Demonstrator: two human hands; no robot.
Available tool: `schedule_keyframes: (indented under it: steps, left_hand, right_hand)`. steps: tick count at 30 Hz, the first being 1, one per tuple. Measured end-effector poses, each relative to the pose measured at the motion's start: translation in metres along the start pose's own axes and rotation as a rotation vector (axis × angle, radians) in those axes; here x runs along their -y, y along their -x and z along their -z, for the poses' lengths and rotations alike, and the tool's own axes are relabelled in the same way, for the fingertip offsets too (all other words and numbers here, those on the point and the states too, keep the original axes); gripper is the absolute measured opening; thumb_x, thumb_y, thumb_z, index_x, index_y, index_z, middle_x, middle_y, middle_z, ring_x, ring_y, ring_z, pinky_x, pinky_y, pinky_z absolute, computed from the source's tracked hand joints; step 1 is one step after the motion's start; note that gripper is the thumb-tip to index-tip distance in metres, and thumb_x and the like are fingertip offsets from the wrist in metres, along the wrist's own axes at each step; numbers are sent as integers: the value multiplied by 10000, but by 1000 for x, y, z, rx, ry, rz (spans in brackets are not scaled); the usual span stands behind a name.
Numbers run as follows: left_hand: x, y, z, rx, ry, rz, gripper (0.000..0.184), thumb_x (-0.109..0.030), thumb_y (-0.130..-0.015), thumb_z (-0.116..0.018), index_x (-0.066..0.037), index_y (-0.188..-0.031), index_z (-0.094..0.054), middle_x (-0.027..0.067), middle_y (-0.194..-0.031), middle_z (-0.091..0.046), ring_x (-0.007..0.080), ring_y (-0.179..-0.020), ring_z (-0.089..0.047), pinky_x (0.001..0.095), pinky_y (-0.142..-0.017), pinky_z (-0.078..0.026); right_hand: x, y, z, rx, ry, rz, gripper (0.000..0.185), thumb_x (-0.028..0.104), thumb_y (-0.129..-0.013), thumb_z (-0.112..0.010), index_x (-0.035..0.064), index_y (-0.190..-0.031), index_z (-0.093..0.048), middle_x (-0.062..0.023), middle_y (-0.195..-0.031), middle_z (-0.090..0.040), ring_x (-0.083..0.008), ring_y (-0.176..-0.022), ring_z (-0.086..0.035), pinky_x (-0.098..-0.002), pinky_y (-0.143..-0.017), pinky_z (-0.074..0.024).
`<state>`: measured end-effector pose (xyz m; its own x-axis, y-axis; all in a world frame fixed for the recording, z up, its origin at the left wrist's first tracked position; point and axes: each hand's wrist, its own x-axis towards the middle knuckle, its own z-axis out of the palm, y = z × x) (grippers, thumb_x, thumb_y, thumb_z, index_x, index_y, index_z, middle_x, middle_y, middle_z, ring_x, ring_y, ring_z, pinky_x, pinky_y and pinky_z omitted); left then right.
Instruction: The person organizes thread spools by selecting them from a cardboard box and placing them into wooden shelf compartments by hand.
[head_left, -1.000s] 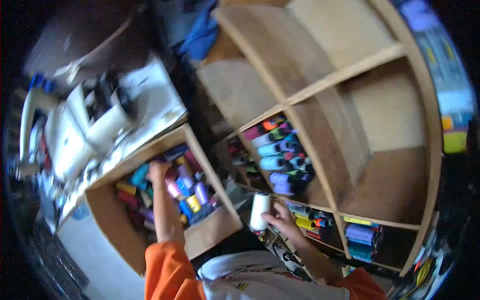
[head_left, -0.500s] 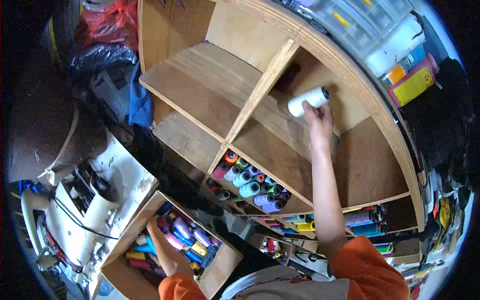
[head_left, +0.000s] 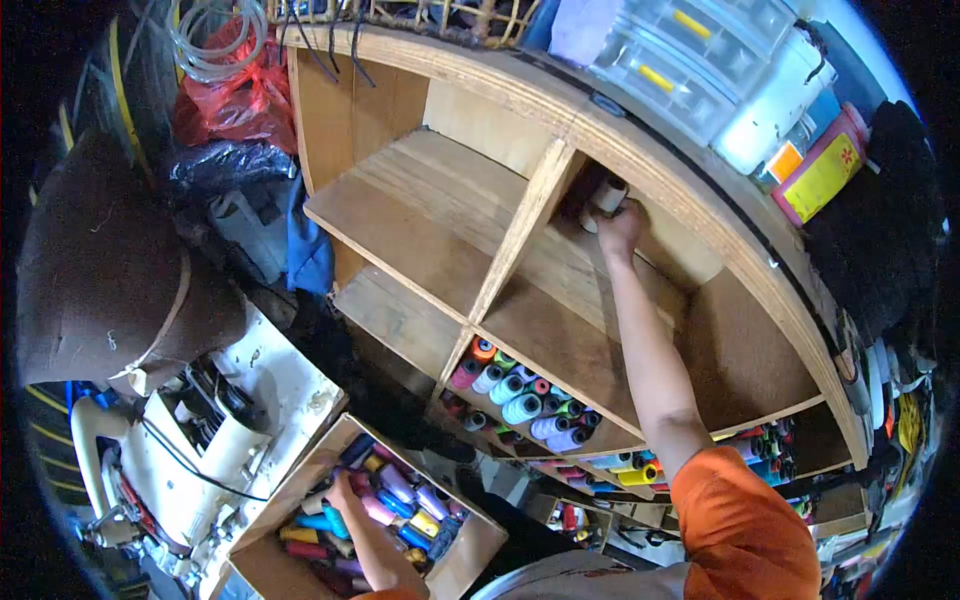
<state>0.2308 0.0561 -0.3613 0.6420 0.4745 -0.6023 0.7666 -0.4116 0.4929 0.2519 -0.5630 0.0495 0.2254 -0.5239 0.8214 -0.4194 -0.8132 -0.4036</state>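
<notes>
Deep in the upper right shelf compartment, my right hand (head_left: 620, 228) is closed around a white thread spool (head_left: 609, 197). The hand hides part of the spool, which is close to the compartment's back, near the divider. Low on the left, my left hand (head_left: 343, 492) reaches into a cardboard box (head_left: 475, 553) of thread spools. Its fingers are down among the spools, and I cannot make out whether they grip one. Around it lie a purple spool (head_left: 397, 484), a yellow spool (head_left: 426, 524) and a teal spool (head_left: 313, 522).
The wooden shelf (head_left: 400, 235) has a vertical divider (head_left: 525, 230). Several coloured spools (head_left: 522, 408) fill a lower compartment. A white sewing machine (head_left: 205, 450) stands beside the box at left. Clear plastic drawers (head_left: 680, 60) and a pink-and-yellow container (head_left: 825, 170) sit on top of the shelf.
My right hand has carried the white spool leftward and deeper into the compartment, and the spool is now more upright. My left hand stays in the box. The camera view has shifted slightly.
</notes>
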Motion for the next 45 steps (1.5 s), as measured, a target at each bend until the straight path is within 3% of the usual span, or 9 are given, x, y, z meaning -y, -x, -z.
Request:
schedule_keyframes:
  steps: [9, 13, 18, 20, 23, 27, 30, 34, 45]
  left_hand:
    - [-9, 123, 74, 429, 753, 35, 358, -234, -726, -646, -8, -994, -574, 90, -850, -618, 247, -663, -596, 421, -612, -502]
    - [-26, 179, 135, 774, 1084, 17, 263, -148, -763, -627, -29, -989, -566, 90, -885, -598, 214, -773, -601, 365, -689, -509]
    - [-105, 306, 205, 898, 1045, -302, 385, -80, -728, -644, 8, -1079, -513, 101, -931, -583, 210, -771, -605, 340, -733, -517]
    - [-127, 333, 203, 902, 942, -338, 439, -42, -698, -673, 9, -1100, -504, 103, -930, -584, 190, -756, -601, 324, -725, -511]
    - [-150, 360, 190, 973, 866, -407, 503, 19, -662, -694, 5, -1127, -503, 98, -901, -591, 163, -765, -590, 305, -731, -501]
    - [-153, 369, 173, 1047, 577, -544, 561, -44, -670, -719, -40, -1183, -492, 75, -985, -597, 176, -854, -575, 325, -882, -438]
    - [-157, 379, 167, 1233, 787, -458, 563, -45, -681, -709, -36, -1196, -482, 92, -1048, -596, 185, -917, -571, 322, -903, -423]
    - [-153, 367, 165, 1208, 922, -402, 540, -26, -714, -674, -34, -1209, -460, 164, -1190, -560, 216, -1009, -566, 343, -893, -446]
    - [-107, 321, 180, 939, 957, -270, 491, -62, -725, -690, -5, -1165, -480, 160, -1119, -581, 198, -921, -569, 335, -863, -452]
  right_hand:
    - [-8, 20, 15, 254, -18, -293, 592, 263, -675, -785, -19, -1110, -501, -115, -857, -648, -226, -800, -618, -324, -785, -467]
    - [67, 59, 97, 337, -377, -342, 396, 298, -735, -735, 11, -963, -586, -103, -864, -642, -203, -817, -620, -332, -737, -479]
    - [208, 159, 239, 1606, -831, -145, 450, 232, -831, -672, 28, -1203, -520, -80, -1038, -611, -124, -918, -596, -279, -786, -493]
    - [231, 184, 264, 1664, -990, -356, 512, 333, -795, -704, 5, -1156, -548, -107, -1042, -616, -140, -904, -609, -289, -799, -487]
    - [224, 196, 270, 1331, -715, 176, 583, 373, -707, -767, -5, -1107, -572, -148, -933, -633, -182, -848, -628, -308, -780, -490]
    - [192, 181, 277, 1693, -586, -29, 470, 283, -733, -737, -14, -1068, -596, -118, -989, -648, -161, -867, -613, -321, -815, -475]
    - [164, 177, 282, 1626, -852, -476, 450, 248, -734, -728, -4, -1085, -602, -88, -973, -657, -166, -823, -616, -304, -814, -471]
    - [130, 135, 259, 785, -961, -848, 455, 262, -746, -740, 7, -1098, -601, -79, -998, -642, -151, -929, -602, -307, -819, -477]
    - [-44, 5, 34, 92, 101, -136, 435, 355, -646, -791, 53, -937, -676, -150, -885, -677, -291, -829, -646, -382, -768, -485]
